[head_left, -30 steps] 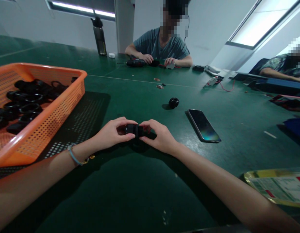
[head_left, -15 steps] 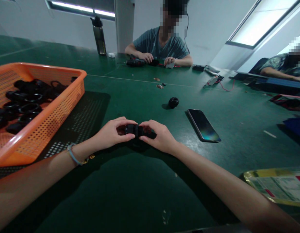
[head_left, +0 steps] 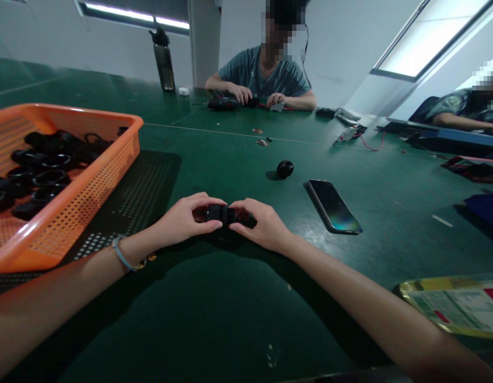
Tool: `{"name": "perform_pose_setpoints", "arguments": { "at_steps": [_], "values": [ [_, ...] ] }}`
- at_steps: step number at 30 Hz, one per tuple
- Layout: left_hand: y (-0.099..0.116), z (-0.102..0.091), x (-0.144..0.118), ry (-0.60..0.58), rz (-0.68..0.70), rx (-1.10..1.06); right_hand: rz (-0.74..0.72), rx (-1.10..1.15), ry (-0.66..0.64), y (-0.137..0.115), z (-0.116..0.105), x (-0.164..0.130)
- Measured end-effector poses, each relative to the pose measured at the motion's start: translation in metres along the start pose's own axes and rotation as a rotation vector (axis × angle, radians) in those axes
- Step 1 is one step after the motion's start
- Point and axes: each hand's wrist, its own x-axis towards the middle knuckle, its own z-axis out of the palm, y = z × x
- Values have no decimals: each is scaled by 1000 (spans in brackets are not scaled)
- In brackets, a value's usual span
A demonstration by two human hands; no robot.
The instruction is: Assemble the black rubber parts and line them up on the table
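Observation:
Between my hands is a black cylindrical fitting, held low over the green table. My left hand pinches its left part between thumb and fingers. On its right end, my right hand grips with thumb and forefinger; my fingers partly hide that end. Past my right hand, a small round black part lies on the table. To the left, an orange plastic basket holds several black ring-shaped and tubular parts.
A phone lies right of my hands, with a yellow-edged packet nearer me. Across the table a person handles small items beside a power drill. A bottle stands at the back. Another person sits far right.
My hands stay almost in place on the black fitting. The view shifts very slightly; nothing is taken up or let go.

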Motion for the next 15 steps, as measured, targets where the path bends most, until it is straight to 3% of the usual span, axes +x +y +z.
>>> {"name": "perform_pose_setpoints", "arguments": {
  "at_steps": [15],
  "values": [
    [2,1,0,1,-16,-36,31,-19,-25,0,1,0]
  ]
}}
